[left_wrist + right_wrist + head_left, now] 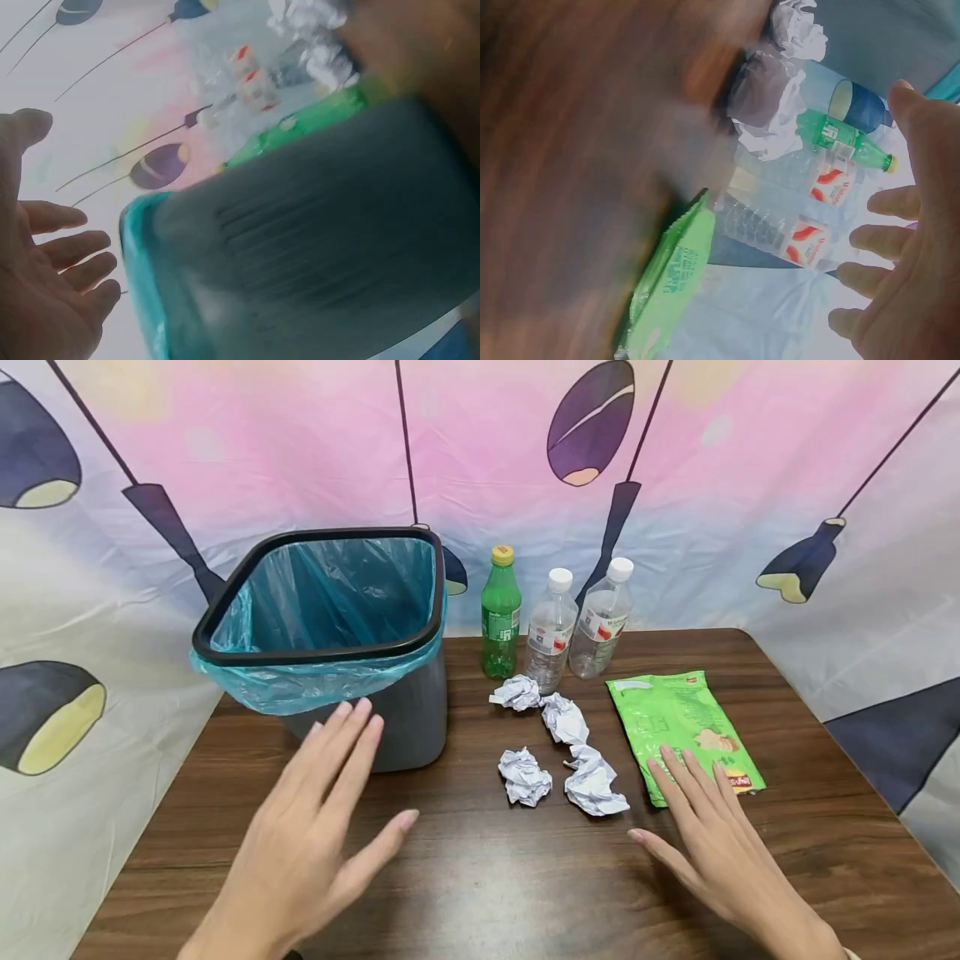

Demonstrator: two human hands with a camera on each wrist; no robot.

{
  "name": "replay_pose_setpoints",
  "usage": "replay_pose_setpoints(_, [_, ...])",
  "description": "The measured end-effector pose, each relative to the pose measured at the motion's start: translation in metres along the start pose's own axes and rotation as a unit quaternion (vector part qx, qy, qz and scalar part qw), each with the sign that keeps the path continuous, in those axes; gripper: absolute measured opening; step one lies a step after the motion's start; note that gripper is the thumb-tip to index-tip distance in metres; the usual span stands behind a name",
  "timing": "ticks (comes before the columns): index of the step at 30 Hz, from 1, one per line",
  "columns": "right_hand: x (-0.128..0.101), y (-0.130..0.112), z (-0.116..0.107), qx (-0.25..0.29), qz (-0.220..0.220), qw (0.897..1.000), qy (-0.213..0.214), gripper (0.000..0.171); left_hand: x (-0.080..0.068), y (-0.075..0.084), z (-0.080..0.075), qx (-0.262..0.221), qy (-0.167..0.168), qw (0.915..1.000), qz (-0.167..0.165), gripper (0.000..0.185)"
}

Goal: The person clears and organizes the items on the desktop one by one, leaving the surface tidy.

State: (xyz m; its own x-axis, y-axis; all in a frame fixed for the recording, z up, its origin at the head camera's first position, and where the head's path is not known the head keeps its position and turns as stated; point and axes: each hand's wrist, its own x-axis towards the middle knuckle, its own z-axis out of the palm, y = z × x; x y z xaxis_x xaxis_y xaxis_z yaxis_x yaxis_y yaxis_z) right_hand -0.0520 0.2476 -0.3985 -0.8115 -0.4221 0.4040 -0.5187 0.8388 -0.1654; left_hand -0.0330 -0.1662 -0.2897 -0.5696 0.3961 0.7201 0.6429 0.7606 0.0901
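Observation:
My left hand (315, 827) hovers flat with spread fingers above the table, just in front of a grey bin (397, 714) lined with a teal bag (330, 585); it holds nothing. In the left wrist view that hand (45, 285) shows open beside the bin (322, 255). My right hand (712, 835) is flat too, its fingertips over the near end of a green snack bag (675, 718). Several crumpled paper balls (558, 752) lie between the hands. A green bottle (500, 614) and two clear bottles (577, 627) stand behind them.
The brown wooden table (480, 877) is backed by a pink and white printed curtain (712, 485). The right wrist view shows the snack bag (671, 289), the bottles (810, 202) and paper (780, 105) past my right hand (907, 270).

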Motion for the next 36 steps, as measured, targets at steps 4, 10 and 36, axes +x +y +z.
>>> replay_pose_setpoints(4, [0.006, 0.0, -0.003, 0.0, -0.005, 1.0, -0.003, 0.086, 0.021, -0.008, -0.01, 0.012, 0.04, 0.999, 0.019, 0.073])
replay_pose_setpoints(10, [0.012, 0.003, -0.008, 0.002, -0.018, 1.0, -0.002, 0.085, 0.04, -0.025, -0.021, 0.024, 0.056, 0.9982, 0.006, 0.079])
replay_pose_setpoints(36, [0.042, 0.015, -0.029, 0.028, -0.028, 0.999, -0.015, 0.086, 0.083, -0.122, -0.055, 0.005, -0.183, 0.9562, -0.229, 0.083])
